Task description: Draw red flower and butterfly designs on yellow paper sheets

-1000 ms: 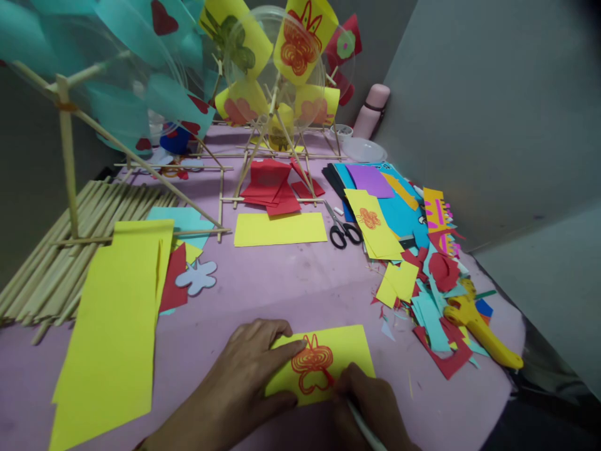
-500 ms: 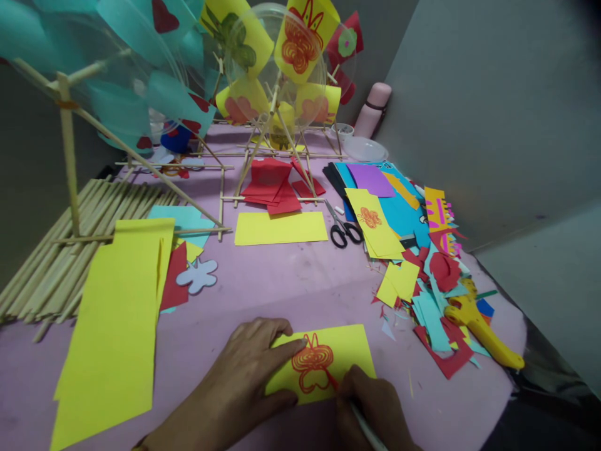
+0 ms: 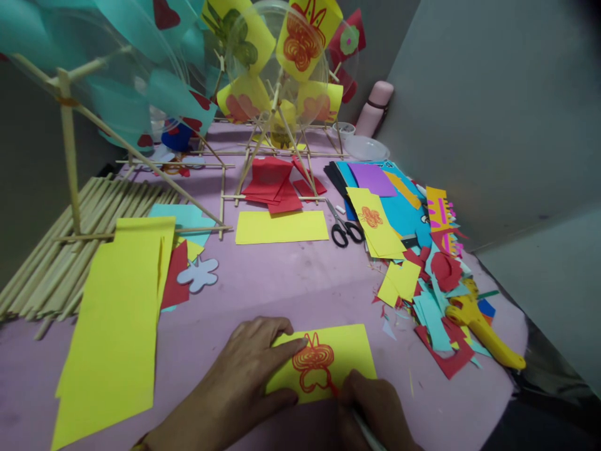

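Two bare hands fill the lower edge of the head view, the left hand (image 3: 248, 366) and the right hand (image 3: 375, 407), uncovered from fingertips to wrists. Both forearms are bare as far as the frame runs. A thin golden-brown strip (image 3: 139, 443) sits at the left wrist, too cropped to identify.

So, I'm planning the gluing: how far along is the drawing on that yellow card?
Mostly done: the red spiral motif covers the left half of the yellow card. In hand: the right hand works a pen at its lower edge while the left hand pins the card. Left, probably: the blank yellow strip near the scissors has no drawing.
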`<move>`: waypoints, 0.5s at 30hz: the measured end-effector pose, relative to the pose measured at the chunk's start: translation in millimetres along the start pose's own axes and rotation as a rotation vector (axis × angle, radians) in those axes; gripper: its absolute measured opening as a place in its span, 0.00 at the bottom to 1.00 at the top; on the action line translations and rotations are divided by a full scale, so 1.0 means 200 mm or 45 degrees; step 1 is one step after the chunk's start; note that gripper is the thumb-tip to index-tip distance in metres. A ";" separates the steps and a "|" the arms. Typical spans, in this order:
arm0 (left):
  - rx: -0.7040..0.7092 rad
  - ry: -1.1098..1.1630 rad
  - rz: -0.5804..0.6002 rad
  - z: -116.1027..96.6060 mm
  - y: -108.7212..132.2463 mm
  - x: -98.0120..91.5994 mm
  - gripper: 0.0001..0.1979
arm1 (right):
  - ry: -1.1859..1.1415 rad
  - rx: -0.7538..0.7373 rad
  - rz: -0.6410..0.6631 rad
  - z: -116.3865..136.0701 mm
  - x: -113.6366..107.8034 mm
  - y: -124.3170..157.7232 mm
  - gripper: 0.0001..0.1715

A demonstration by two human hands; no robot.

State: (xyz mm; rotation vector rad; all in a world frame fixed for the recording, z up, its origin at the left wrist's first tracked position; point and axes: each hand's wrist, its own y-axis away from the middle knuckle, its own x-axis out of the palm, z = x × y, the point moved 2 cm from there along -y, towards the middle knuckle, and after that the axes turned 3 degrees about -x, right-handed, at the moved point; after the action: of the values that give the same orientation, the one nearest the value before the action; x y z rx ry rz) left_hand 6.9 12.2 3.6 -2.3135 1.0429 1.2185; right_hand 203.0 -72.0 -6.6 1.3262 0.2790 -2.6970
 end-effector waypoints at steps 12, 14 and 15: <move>0.010 0.000 -0.020 0.00 0.01 0.00 0.38 | -0.133 -0.040 0.022 -0.01 0.01 0.00 0.07; 0.008 -0.003 -0.019 0.00 0.01 0.01 0.37 | -0.144 -0.036 0.029 -0.01 0.01 0.00 0.08; 0.004 -0.004 -0.019 0.00 0.01 0.01 0.37 | -0.143 -0.036 0.032 -0.01 0.01 0.00 0.07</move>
State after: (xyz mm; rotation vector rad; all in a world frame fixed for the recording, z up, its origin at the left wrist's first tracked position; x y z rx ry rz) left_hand 6.0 10.4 2.7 -2.3121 1.0243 1.2141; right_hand 203.3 -71.9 -9.3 1.1583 0.2853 -2.7239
